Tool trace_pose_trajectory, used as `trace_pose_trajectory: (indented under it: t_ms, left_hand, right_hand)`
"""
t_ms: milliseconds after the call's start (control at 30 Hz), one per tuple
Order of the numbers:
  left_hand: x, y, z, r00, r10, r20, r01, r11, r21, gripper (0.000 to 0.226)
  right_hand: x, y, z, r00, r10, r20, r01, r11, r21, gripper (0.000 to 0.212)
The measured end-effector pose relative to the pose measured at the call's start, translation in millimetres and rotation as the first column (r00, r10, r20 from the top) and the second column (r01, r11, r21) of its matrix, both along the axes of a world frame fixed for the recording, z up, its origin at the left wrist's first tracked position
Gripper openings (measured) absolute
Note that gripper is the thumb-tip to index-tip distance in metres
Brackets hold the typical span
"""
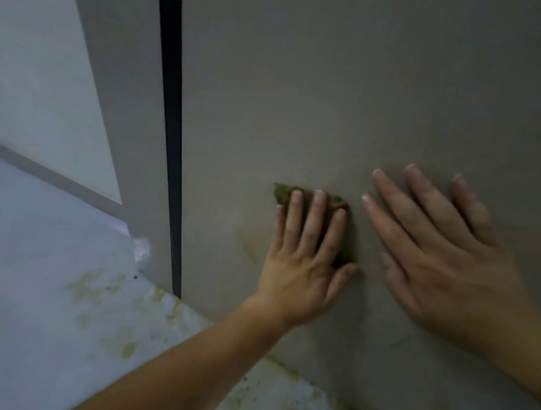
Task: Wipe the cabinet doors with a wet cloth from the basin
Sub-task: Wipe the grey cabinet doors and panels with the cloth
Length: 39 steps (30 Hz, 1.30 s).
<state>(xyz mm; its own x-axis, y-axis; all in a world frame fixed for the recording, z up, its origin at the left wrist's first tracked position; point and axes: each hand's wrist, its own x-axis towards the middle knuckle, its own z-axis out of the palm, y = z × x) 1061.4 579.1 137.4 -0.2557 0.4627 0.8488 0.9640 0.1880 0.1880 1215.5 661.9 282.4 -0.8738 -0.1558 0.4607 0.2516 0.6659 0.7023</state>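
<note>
The cabinet door (335, 81) fills most of my view: a flat grey-beige panel, standing shut. Whatever the cabinet holds is hidden behind it. A narrow dark gap (171, 134) runs down the door's left edge and separates it from a neighbouring panel (123, 98) of the same colour. Left of that panel is a pale wall (31, 76) with a grey skirting strip (57, 174) along its foot.

The floor (31, 316) occupies the lower left. It is light in colour and carries yellow-green stains (127, 350), scattered near the foot of the door and along the joint where door and floor meet.

My right hand (444, 258) lies flat on the door in the right part of the view. Its fingers are straight and spread wide, the palm is against the panel, and it holds nothing.

My left hand (303, 271) is just beside it, lower on the door and nearer the gap. Its fingers are extended and slightly apart, and they press the cloth (282, 194) against the panel rather than curling round it.

The cloth is green and lies between my left palm and the door surface. It shows beyond the fingertips at the upper left, between the fingers and beside the thumb. It is near my right hand but apart from it.

A faint curved yellowish smear (250, 248) marks the door just left of my left hand.
</note>
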Motion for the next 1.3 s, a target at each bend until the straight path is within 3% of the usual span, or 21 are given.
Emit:
trace_pose_trajectory:
  t_ms: [100,267,367,533,800,1067,1300]
  left_hand:
    - [-23.0,-8.8,19.8,0.989,0.025,-0.145,-0.03,0.999,-0.038,0.079]
    - [-79.2,-22.1,100.0,0.988,0.08,-0.13,-0.076,0.996,0.036,0.081]
    - [-48.8,-13.3,118.5,0.989,0.034,-0.145,-0.033,0.999,0.005,0.082]
    - [6.8,1.0,112.1,0.948,-0.04,-0.317,-0.003,0.991,-0.133,0.081]
    - [-21.2,4.6,177.6,0.963,0.024,-0.267,-0.017,0.999,0.027,0.073]
    - [48.1,26.3,162.9,0.91,-0.058,-0.411,0.017,0.995,-0.102,0.077]
    - [47.9,22.4,163.6,0.915,-0.016,-0.403,-0.034,0.992,-0.118,0.073]
  right_hand:
    - [20.9,8.5,10.0,0.997,-0.041,-0.06,0.041,0.999,0.005,0.066]
    - [23.9,10.7,9.0,0.996,-0.039,-0.076,0.038,0.999,-0.021,0.064]
    - [29.7,13.7,15.1,0.99,-0.041,-0.135,0.036,0.999,-0.035,0.065]
    - [64.8,29.7,30.8,0.968,-0.069,-0.24,0.071,0.997,0.001,0.064]
    - [89.7,36.4,22.7,0.966,-0.105,-0.237,0.094,0.994,-0.057,0.065]
    - [125.9,50.4,25.5,0.936,-0.149,-0.319,0.123,0.987,-0.101,0.067]
    - [146.9,48.2,20.9,0.934,-0.177,-0.311,0.124,0.975,-0.182,0.066]
